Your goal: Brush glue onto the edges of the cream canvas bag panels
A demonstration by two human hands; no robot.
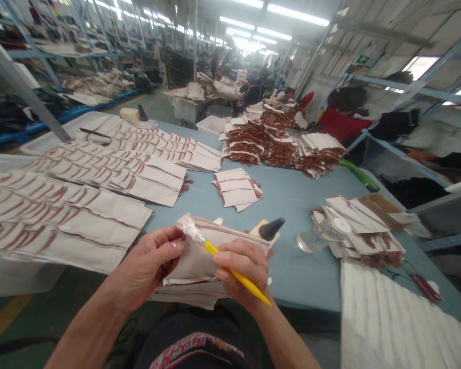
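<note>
My right hand [246, 264] is closed round a yellow-handled brush [238, 277]. Its pale, clotted bristles touch the upper left edge of a cream fabric piece [200, 261] in front of me. My left hand [149, 264] pinches that piece at its left edge, thumb and fingers together, close to the bristles. Whitish smears show on the left fingertips. More cream pieces lie beneath, at the table's near edge. Just beyond my right hand, a dark cone-shaped tool [272, 228] rests on a pale block.
Overlapping cream pieces with brown edges [88, 200] cover the table's left. A small stack [238, 188] lies mid-table, with tall piles [261, 136] behind. To the right are a clear bottle [322, 234], another stack [364, 225] and a quilted white sheet [399, 318]. People work farther back.
</note>
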